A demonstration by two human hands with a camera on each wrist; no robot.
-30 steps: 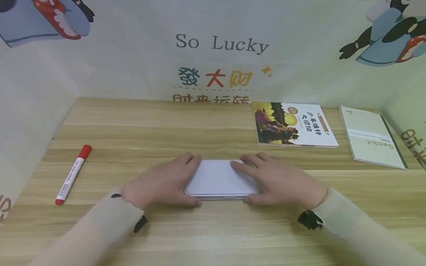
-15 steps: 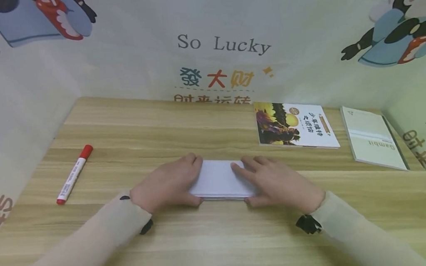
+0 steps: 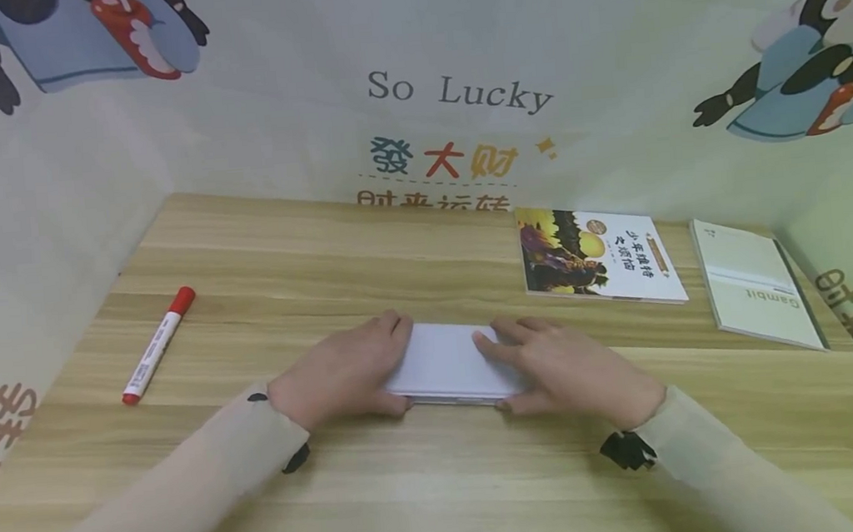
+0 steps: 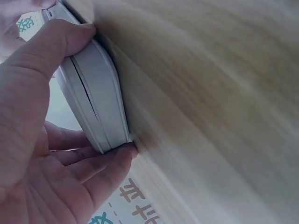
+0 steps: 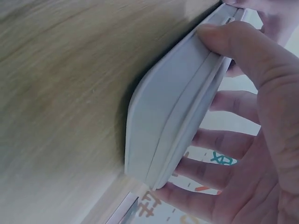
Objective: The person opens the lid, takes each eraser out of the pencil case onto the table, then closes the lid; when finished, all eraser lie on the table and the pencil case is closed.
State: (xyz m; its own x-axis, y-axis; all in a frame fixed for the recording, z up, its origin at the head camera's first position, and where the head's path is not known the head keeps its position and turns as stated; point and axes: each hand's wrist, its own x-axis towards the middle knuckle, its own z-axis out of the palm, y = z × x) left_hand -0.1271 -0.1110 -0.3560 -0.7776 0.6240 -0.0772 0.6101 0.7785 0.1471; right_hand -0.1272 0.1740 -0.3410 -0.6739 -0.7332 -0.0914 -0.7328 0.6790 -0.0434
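Note:
A flat white case (image 3: 449, 363) with rounded corners lies on the wooden table, between both hands. My left hand (image 3: 344, 368) grips its left end, thumb on the front side and fingers around the back. At the right end my right hand (image 3: 577, 367) holds it the same way, with the index finger over the top. In the left wrist view, a thin dark seam runs along the side of the case (image 4: 91, 98), whose two halves lie together. The right wrist view shows the thumb (image 5: 215, 37) pressed on the front side near that seam.
A red-capped white marker (image 3: 158, 345) lies on the table (image 3: 282, 252) at left. Toward the back right is a book with a picture cover (image 3: 598, 254), and a pale book marked "Gambit" (image 3: 755, 284) lies farther right. Printed cloth walls (image 3: 271, 103) enclose the table's back and sides.
The left hand has shifted slightly right, farther over the case's left end. The right hand stays at its end. The whole head view has drifted a little, moving everything slightly right.

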